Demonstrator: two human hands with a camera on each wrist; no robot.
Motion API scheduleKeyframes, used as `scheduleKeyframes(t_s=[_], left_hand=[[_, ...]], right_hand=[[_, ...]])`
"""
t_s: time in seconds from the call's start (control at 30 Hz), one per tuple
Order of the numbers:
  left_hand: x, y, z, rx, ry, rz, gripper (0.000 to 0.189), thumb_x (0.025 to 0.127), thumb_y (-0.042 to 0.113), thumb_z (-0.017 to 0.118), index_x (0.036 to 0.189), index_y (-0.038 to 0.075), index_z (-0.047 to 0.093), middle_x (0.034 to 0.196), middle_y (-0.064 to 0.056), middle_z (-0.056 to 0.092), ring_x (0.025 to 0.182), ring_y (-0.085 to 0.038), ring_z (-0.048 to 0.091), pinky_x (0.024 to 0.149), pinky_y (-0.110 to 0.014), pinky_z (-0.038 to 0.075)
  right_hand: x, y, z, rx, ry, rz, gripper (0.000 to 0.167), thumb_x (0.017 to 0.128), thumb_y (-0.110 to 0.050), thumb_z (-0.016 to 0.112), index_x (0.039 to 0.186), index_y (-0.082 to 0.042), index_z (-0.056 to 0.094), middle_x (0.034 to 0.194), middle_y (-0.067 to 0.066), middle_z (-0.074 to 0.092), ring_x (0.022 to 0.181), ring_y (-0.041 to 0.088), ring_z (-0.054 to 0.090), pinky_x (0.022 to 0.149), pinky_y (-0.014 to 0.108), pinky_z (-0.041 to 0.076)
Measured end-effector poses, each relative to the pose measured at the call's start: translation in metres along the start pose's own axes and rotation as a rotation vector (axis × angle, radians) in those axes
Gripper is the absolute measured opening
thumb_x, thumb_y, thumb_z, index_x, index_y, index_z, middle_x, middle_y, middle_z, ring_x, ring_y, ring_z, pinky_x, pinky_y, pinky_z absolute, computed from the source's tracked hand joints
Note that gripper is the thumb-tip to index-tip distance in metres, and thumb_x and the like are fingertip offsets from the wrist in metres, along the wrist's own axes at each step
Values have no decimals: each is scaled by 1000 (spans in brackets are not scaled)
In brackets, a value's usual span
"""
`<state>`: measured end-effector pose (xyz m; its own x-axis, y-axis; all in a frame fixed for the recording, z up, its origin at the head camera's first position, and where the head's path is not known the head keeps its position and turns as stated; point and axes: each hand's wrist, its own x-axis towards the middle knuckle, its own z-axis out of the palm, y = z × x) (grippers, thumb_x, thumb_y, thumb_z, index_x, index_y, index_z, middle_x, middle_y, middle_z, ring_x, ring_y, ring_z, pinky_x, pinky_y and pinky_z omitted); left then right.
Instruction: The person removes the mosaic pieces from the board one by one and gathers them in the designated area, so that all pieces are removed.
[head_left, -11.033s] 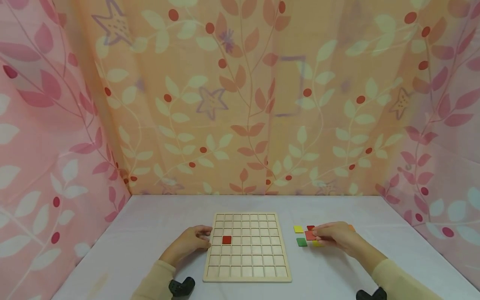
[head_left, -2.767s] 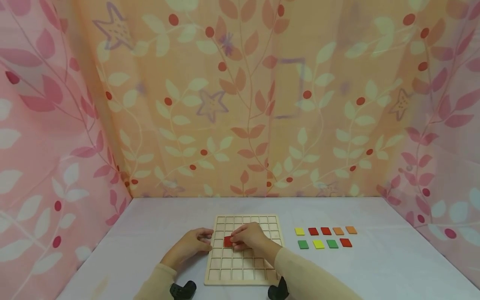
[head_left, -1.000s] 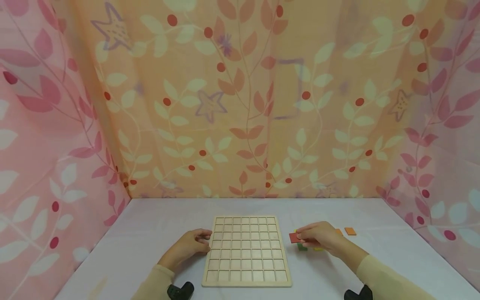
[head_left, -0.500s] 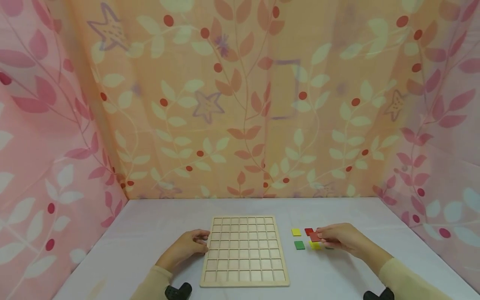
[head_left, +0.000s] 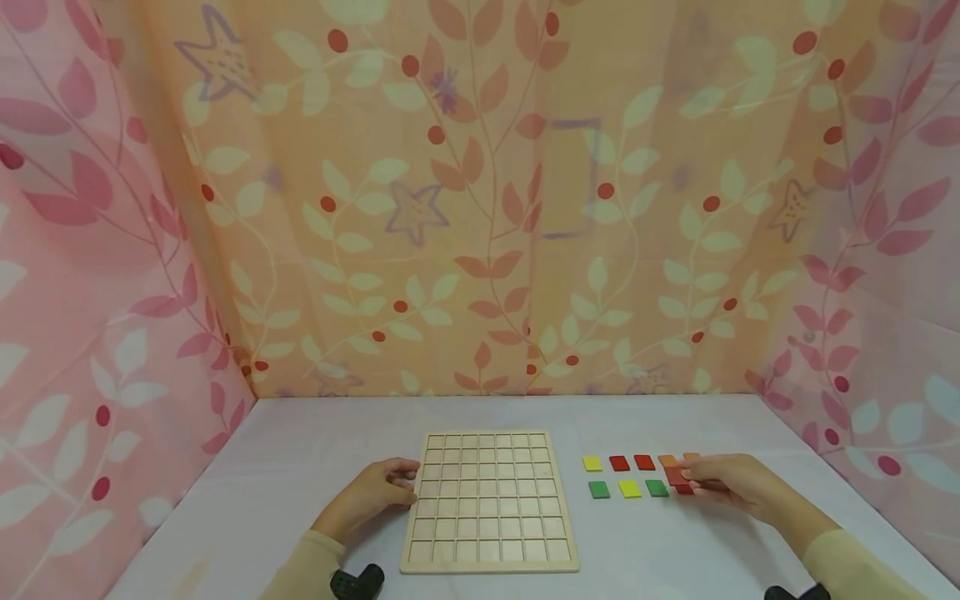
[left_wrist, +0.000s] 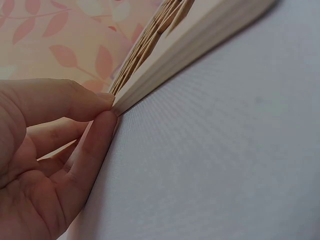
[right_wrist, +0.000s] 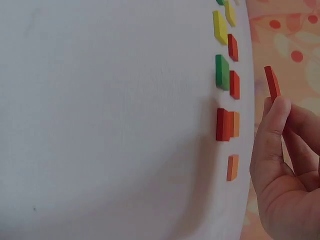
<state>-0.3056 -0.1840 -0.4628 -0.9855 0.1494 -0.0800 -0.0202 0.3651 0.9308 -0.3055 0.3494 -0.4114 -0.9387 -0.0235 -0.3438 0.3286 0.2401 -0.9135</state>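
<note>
A square wooden board with a grid of shallow cells lies flat mid-table, no tile in any cell. Thumb and fingers of my left hand touch its left edge; the left wrist view shows the fingertips against the board's side. Between thumb and fingers, my right hand pinches a red square tile, raised above the table at the right end of the loose tiles. In the right wrist view this held tile stands on edge, clear of the others.
Two rows of loose tiles lie right of the board: yellow, red and orange ones behind, green, yellow and red ones in front. Patterned cloth walls the back and sides of the table.
Since 2.8 s ago, my right hand has taken the red tile off the board and moved right over the loose tiles, uncovering several of them. The left hand keeps its place by the board.
</note>
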Motion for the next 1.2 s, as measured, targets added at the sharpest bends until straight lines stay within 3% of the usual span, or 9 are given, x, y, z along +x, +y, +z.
scheduleKeyframes(t_s=[0.13,0.33,0.67,0.97,1.2], left_hand=[[0,0,0,-1,-5,3,58,75,-7,73,130,-12,55,119,-22,61,86,-14,59,72,-30,57],[0,0,1,12,0,7,58,75,-7,73,130,-12,56,117,-21,62,86,-14,59,72,-30,57],[0,0,1,-4,-8,10,58,75,-7,73,130,-12,56,117,-21,61,85,-14,59,72,-28,56],[1,0,1,-10,-18,10,58,75,-6,73,130,-12,55,118,-20,61,86,-15,59,73,-29,57],[2,4,5,-5,8,-8,58,74,-7,73,129,-11,57,116,-19,61,86,-15,59,72,-29,56]], right_hand=[[2,4,-11,-41,25,23,45,92,-15,69,126,12,59,90,2,70,76,11,68,76,25,59],[7,9,-24,-72,66,66,46,92,-18,70,126,11,61,89,1,71,76,15,68,76,24,59],[13,21,-42,-19,85,86,28,91,-13,70,111,6,71,87,2,70,72,12,67,74,24,59],[19,31,-49,5,107,96,23,90,-11,71,106,7,72,82,1,70,69,10,68,73,25,60],[19,29,-51,-66,139,108,26,91,-14,71,108,5,72,81,0,69,69,12,68,73,25,59]])
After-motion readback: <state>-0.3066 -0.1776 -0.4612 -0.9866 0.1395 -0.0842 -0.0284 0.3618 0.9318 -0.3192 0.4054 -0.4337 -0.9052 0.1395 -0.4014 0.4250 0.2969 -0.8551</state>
